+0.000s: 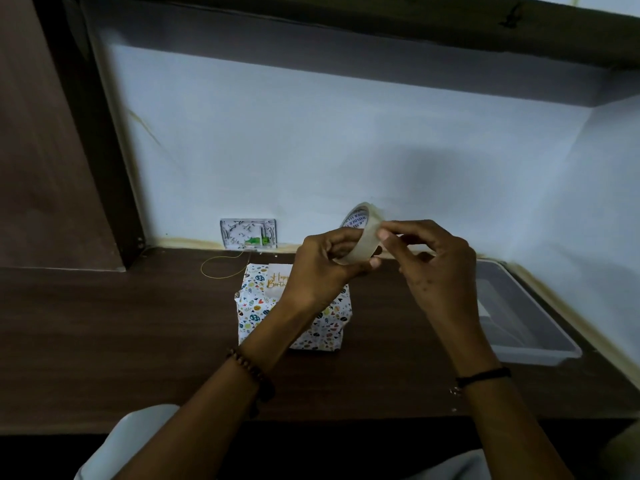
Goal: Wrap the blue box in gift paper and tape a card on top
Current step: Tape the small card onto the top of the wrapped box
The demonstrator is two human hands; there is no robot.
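The box (258,306) stands on the dark wooden desk, fully covered in white gift paper with small coloured prints. A pale card (277,280) with gold "Happy Birthday" lettering lies on its top, partly hidden by my left wrist. Above the box I hold a roll of clear tape (362,233). My left hand (322,268) grips the roll from below and behind. My right hand (429,261) pinches at the roll's outer edge with thumb and forefinger.
A translucent plastic tray (530,327) sits at the desk's right side. A white wall socket box (247,233) and a thin yellow wire loop (221,268) lie at the back left. A dark wooden panel (52,150) rises at the left; the desk's front edge is near me.
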